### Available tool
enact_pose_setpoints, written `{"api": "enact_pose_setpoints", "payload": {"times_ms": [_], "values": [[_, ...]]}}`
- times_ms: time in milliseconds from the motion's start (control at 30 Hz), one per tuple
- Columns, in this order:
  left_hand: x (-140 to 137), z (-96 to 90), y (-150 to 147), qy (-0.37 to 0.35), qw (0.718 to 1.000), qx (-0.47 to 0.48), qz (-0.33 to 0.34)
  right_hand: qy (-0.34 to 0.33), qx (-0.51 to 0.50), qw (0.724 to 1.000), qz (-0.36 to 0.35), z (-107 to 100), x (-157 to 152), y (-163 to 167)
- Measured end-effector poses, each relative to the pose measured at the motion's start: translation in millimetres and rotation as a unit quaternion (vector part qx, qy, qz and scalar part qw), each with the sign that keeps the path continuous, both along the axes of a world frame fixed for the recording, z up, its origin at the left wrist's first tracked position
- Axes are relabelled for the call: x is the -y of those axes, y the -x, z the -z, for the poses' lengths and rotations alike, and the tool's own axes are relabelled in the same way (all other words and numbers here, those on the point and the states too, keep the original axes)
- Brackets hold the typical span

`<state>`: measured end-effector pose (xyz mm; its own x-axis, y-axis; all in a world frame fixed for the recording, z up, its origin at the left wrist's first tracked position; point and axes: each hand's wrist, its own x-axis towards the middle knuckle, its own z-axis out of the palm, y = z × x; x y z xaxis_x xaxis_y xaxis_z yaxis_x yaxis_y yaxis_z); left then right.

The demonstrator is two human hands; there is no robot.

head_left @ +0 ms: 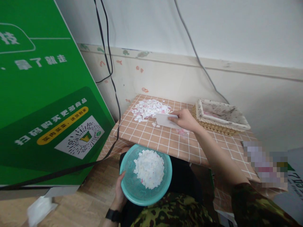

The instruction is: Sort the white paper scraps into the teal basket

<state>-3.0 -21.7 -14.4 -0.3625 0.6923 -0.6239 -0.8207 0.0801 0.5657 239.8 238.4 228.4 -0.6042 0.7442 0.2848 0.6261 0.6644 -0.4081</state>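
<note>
My left hand (120, 192) grips the rim of a round teal plastic basket (127, 186), tilted on my lap below the table edge. A heap of small white paper pieces (149, 168) lies in its middle. Over the table, my right hand (182, 119) pinches a flat white card (165, 120) between thumb and fingers. The card's left end is beside a spread pile of white and pinkish paper scraps (149, 108). A few pinkish scraps (182, 131) show under my right hand.
The table has a brown checked cloth (146, 135). A lined wicker basket (213, 126) stands at its back right, against the wall. A large green cabinet (42, 110) is on the left, with a black strap (115, 126) hanging in front. A grey cable runs down the wall.
</note>
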Motion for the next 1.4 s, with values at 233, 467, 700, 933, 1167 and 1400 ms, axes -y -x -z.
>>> {"api": "enact_pose_setpoints", "payload": {"times_ms": [233,467,700,933,1167,1400], "values": [[0.4,2.5,0.6,0.01,1.0,-0.002,0.003,0.011,-0.016,1.0,0.0,2.2,3.0,-3.1],[0.3,2.7,0.3,-0.005,1.0,-0.01,-0.005,0.036,-0.016,0.999,-0.014,5.2,9.5,-1.8],[-0.6,-0.8,0.1,0.004,1.0,-0.024,-0.016,0.045,-0.034,0.998,-0.002,9.0,8.0,-4.1],[-0.5,-0.7,-0.8,-0.011,1.0,-0.009,-0.009,0.057,-0.04,0.997,-0.015,11.4,12.0,0.1],[-1.2,-0.1,-1.0,0.009,1.0,-0.014,-0.012,0.077,-0.046,0.996,0.015,18.9,12.4,-7.0],[-1.0,0.3,-0.1,0.0,1.0,-0.013,-0.011,0.068,-0.077,0.994,0.029,23.5,17.0,-10.1]]}}
